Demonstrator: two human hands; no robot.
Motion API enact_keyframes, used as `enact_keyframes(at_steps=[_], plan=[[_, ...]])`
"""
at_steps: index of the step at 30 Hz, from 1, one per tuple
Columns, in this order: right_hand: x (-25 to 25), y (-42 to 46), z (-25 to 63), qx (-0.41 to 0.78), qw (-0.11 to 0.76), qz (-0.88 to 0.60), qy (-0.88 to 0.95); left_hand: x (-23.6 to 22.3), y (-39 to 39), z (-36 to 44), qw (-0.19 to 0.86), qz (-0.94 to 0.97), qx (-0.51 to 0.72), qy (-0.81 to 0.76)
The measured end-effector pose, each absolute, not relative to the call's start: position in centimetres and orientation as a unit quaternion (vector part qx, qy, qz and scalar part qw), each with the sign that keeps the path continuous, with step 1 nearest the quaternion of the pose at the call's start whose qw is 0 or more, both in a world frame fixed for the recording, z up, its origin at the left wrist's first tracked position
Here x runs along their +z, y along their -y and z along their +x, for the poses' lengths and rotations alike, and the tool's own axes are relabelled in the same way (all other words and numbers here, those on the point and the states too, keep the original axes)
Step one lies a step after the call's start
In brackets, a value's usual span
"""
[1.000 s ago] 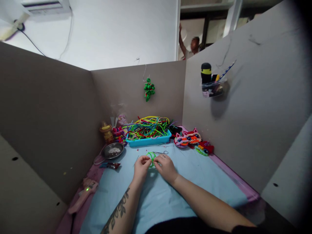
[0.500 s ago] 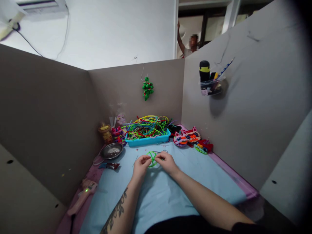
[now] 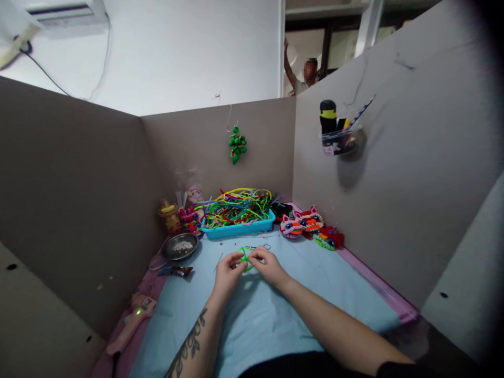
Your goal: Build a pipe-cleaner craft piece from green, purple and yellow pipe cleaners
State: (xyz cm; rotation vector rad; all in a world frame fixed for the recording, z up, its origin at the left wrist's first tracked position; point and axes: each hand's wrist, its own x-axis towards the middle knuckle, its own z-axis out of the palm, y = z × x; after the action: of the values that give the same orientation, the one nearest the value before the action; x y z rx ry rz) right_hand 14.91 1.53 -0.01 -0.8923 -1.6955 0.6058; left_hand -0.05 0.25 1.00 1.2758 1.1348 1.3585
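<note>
Bright green pipe cleaners (image 3: 244, 254), bent into loops that cross near the middle, are held between my two hands over the blue cloth. My left hand (image 3: 229, 270) pinches them from the left with thumb and fingers. From the right, my right hand (image 3: 268, 265) grips them with its fingertips close to the crossing. The fingers partly hide where the strands meet. Just beyond the hands lies a pair of scissors (image 3: 266, 246), partly covered. A thin metal rod (image 3: 218, 262) rests on the cloth left of my left hand.
A blue tray (image 3: 238, 229) heaped with coloured pipe cleaners stands behind. Left are a metal dish (image 3: 180, 247) of small white pieces and a pink tool (image 3: 132, 324) with a green light. Animal-faced pieces (image 3: 301, 222) lie right. Partitions surround the table; a person (image 3: 303, 84) stands beyond.
The fingers have shifted slightly around the green loops, whose crossing now sits closer between both hands. The whole view has turned a little. Both hands keep their hold.
</note>
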Motion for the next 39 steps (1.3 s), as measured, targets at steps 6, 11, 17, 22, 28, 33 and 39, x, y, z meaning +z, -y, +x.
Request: enact_keyframes(at_steps=[6,11,17,22,28,33,39], plan=[[-0.2,-1.6,15.0,0.264,0.522,-0.372,0.721,1.2,-0.2,-0.3,0.453,0.53,0.541,-0.471],[-0.1,-1.5,15.0,0.252,0.519,-0.376,0.725,1.1,-0.4,-0.4,0.443,0.532,0.548,-0.47],[-0.3,-1.5,15.2,0.186,0.544,-0.382,0.724,0.7,-0.6,-0.5,0.463,0.502,0.558,-0.472],[-0.4,-1.6,15.4,0.095,0.537,-0.405,0.734,0.9,-0.7,-0.6,0.482,0.488,0.557,-0.469],[-0.6,-1.4,15.1,0.103,0.518,-0.406,0.745,0.9,-0.7,-0.6,0.506,0.474,0.553,-0.462],[-1.1,-1.5,14.7,0.141,0.516,-0.388,0.75,0.8,-0.8,-0.8,0.502,0.465,0.564,-0.462],[-1.0,-1.6,15.0,0.119,0.511,-0.376,0.764,0.9,-0.6,-0.8,0.522,0.468,0.544,-0.461]])
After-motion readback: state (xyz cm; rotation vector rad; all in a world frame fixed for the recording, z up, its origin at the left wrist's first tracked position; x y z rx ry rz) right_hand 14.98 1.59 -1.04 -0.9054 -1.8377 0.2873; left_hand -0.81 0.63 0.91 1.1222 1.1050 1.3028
